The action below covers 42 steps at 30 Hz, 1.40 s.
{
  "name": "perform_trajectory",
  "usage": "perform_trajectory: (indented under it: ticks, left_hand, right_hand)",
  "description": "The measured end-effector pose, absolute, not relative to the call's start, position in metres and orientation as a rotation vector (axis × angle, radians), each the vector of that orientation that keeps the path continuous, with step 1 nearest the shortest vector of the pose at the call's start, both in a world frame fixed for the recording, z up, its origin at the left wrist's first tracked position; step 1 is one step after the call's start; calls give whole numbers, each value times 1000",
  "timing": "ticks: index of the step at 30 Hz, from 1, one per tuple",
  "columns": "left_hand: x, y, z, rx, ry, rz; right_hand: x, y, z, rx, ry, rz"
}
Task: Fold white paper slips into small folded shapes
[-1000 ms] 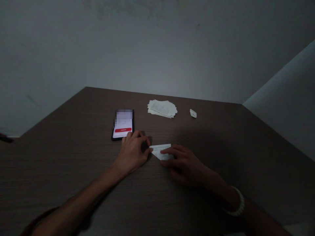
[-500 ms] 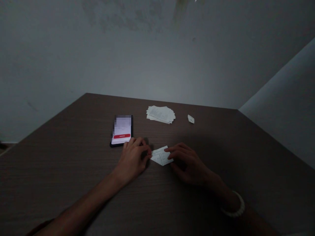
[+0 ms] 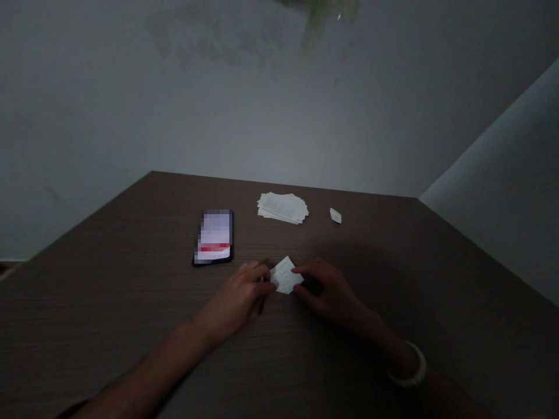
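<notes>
Head view: folded paper [image 3: 286, 277] lies mid-table [image 3: 126, 250]. Left hand [image 3: 242, 291] pinches its 9 o'clock corner between thumb and fingers. Right hand [image 3: 329, 289], thumb and index narrowly parted, meets its 3 o'clock side; cannot tell if gripping. From the paper: lit phone [image 3: 215, 233] at 10 o'clock, paper stack [image 3: 283, 208] at 12, small folded piece [image 3: 335, 215] at 1.

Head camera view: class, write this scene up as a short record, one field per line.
Left hand: fingertips at left side of small folded white printed paper
Right hand: thumb and forefinger at its right side
Far left: black rectangular phone, screen lit
Far middle: loose stack of white printed papers
Far right: small white diamond-shaped piece, apparently paper
Right wrist: pale bracelet
Surface: brown wood-grain table
</notes>
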<state>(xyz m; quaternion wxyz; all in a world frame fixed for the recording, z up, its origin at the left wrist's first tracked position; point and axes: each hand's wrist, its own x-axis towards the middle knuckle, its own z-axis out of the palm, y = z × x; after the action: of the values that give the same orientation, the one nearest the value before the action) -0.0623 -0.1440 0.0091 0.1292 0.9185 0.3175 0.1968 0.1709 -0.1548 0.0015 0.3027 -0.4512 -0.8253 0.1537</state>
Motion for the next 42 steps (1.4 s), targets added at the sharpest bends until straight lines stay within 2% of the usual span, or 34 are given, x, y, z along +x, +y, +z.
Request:
perform_trajectory:
  ticks: [5, 13, 19, 25, 29, 37, 42]
  left_hand:
    - [-60, -151, 16, 2693, 978, 538]
    - [-60, -147, 8, 2622, 1001, 614]
    - [-61, -147, 5, 2500, 1099, 946]
    - [-62, -144, 5, 2509, 1081, 1033]
    - [-62, -142, 12, 2350, 1006, 1040]
    - [-55, -147, 24, 1698, 1188, 931]
    - [-52, -148, 26, 1658, 1152, 945]
  right_hand:
    - [162, -158, -1, -1165, -1996, 530]
    - [156, -159, 0, -1203, -1930, 380]
    - [155, -163, 4, -1156, -1856, 387]
    - [154, -166, 4, -970, -1905, 354]
    - [155, -166, 3, -963, -1903, 416]
    - [152, -162, 4, -1074, -1857, 573]
    - [151, -162, 3, -1018, -1822, 644]
